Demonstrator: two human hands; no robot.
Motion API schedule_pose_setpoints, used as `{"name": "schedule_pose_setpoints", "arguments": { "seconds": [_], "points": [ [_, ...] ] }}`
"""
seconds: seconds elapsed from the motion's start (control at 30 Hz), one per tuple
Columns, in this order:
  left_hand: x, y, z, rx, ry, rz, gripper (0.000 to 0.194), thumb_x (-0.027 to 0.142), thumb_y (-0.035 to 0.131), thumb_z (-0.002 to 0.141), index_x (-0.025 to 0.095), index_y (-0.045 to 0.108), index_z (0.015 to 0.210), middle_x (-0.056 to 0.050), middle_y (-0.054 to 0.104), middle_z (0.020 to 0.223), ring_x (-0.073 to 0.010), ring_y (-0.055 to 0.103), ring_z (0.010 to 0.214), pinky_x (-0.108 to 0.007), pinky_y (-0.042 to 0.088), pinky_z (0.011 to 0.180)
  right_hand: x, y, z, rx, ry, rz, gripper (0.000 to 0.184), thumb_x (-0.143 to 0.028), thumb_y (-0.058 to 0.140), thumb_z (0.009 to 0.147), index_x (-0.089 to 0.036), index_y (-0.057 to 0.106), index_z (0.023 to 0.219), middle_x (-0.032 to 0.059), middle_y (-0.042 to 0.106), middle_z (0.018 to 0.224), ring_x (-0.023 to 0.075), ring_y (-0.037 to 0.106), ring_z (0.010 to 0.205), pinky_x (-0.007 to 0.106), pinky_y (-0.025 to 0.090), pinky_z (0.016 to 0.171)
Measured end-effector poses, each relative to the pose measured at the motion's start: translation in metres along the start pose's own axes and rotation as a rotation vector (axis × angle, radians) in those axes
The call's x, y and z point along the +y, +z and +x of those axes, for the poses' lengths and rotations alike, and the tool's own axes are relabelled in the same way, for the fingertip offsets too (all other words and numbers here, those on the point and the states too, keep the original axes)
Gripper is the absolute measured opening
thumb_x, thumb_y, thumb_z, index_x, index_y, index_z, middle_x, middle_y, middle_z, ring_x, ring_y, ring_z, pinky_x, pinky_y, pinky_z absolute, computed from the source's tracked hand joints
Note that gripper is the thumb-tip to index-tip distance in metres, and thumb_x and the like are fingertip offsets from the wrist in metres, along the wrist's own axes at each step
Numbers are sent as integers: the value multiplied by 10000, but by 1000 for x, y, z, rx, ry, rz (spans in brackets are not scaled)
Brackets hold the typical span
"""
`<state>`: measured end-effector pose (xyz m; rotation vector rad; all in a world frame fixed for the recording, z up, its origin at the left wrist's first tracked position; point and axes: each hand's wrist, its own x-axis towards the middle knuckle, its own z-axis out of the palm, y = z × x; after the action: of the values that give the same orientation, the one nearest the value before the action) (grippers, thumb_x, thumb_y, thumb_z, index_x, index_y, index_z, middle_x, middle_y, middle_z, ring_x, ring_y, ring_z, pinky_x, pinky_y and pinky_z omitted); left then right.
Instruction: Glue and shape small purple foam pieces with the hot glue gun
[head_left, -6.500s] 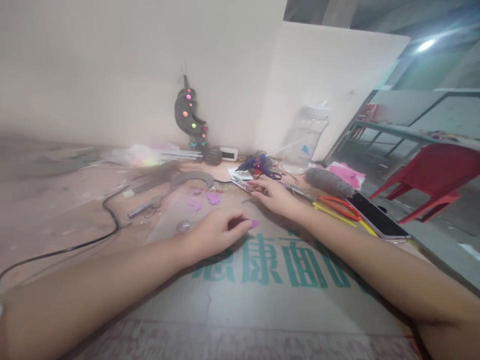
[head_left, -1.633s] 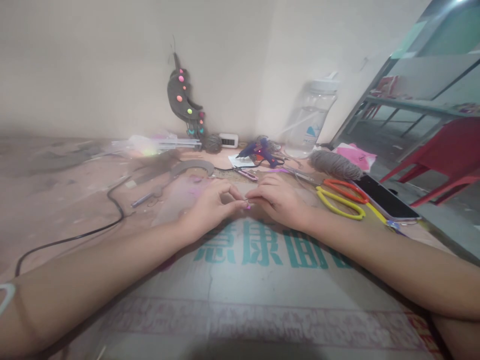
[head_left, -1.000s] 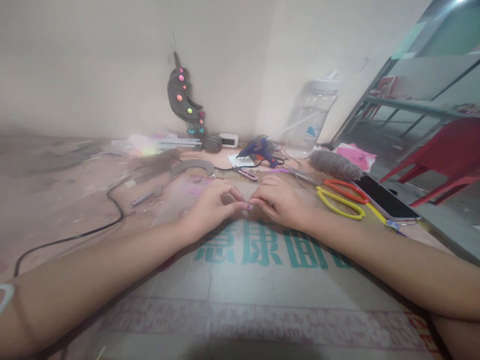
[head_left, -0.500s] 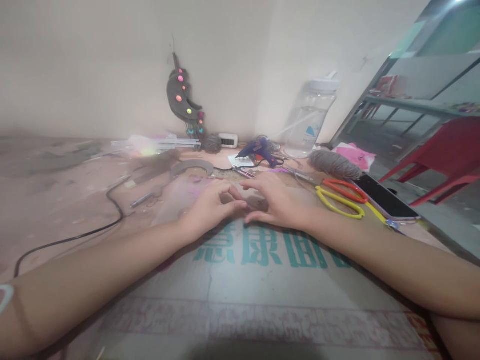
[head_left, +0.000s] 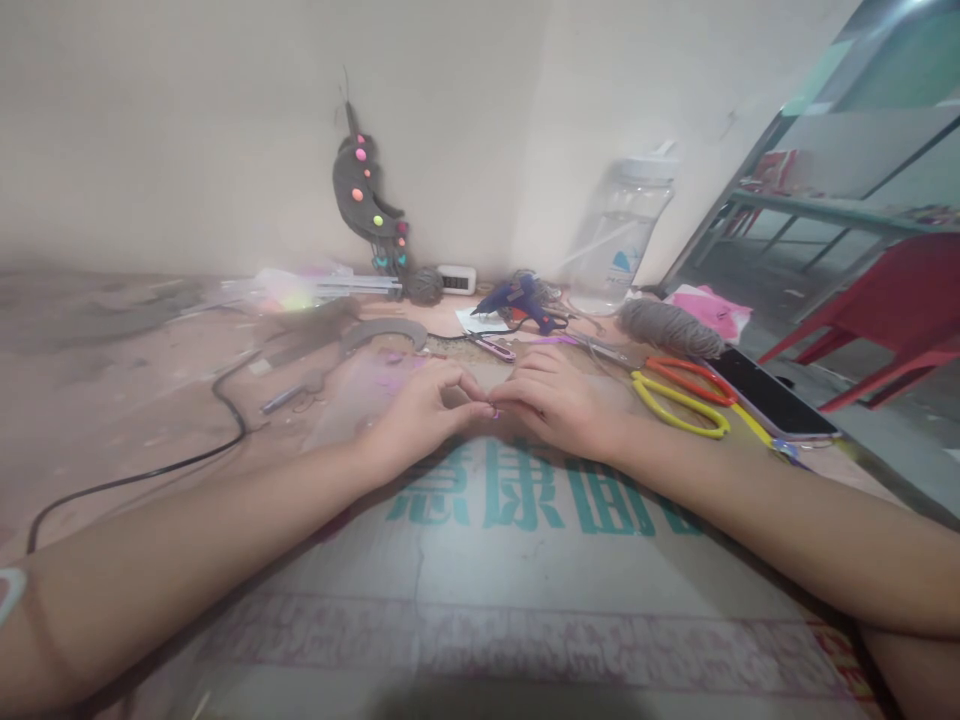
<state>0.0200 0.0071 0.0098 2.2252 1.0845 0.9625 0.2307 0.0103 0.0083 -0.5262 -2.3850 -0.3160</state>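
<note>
My left hand [head_left: 431, 410] is closed in a pinch, thumb against forefinger, on a small purple piece [head_left: 495, 412] whose kind is too small to tell. From the other side my right hand [head_left: 551, 400] meets it, fingers curled and tips at the same piece. Both hands are just above a printed board [head_left: 480, 570] with green characters. Beyond them lie small pink-handled scissors [head_left: 491, 348] and a blue glue gun [head_left: 521, 298]. Scissors with yellow and orange handles [head_left: 679, 405] rest beside my right forearm.
A black cord [head_left: 244, 420] curves over the left side. Grey yarn [head_left: 671, 328], a phone [head_left: 776, 395] and a water bottle [head_left: 626, 235] stand or lie at right. A grey crescent ornament [head_left: 360, 190] hangs on the wall, above a small digital timer [head_left: 457, 280]. A red chair [head_left: 885, 300] is farther right.
My right hand's fingers have come together and closed at my left fingertips, where before its thumb and forefinger were apart. My left hand has stayed in place.
</note>
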Motion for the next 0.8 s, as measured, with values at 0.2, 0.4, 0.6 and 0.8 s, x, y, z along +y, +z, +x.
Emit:
{"name": "schedule_pose_setpoints", "arguments": {
  "seconds": [0.2,0.4,0.6,0.8],
  "points": [
    [-3,2,0,-1,26,15,155,305,738,777,194,650,716,9,662,789,-181,589,832,-325,432,827,-3,-3,2,-16,-1,-22,200,-159,480,939,-171,675,895,56,630,738,178,542,759,339,434,750],
    [-4,2,0,0,56,-4,138,268,748,773,178,664,711,-1,666,764,-170,591,794,-314,424,799,-4,-5,3,-59,5,0,207,-172,485,920,-157,677,845,66,618,715,184,531,743,344,423,734],
    [-3,2,1,-17,57,0,119,258,739,777,185,675,708,-3,673,773,-174,602,803,-321,430,809,-5,-8,4,-104,10,29,209,-194,491,915,-150,667,810,68,616,713,183,533,753,357,428,777],
    [-3,2,1,-16,61,-14,125,266,734,781,182,673,712,-2,675,767,-174,606,798,-323,431,813,-6,-11,6,-129,14,32,257,-233,456,944,-159,644,785,62,604,705,183,514,750,362,430,791]
  ]
}}
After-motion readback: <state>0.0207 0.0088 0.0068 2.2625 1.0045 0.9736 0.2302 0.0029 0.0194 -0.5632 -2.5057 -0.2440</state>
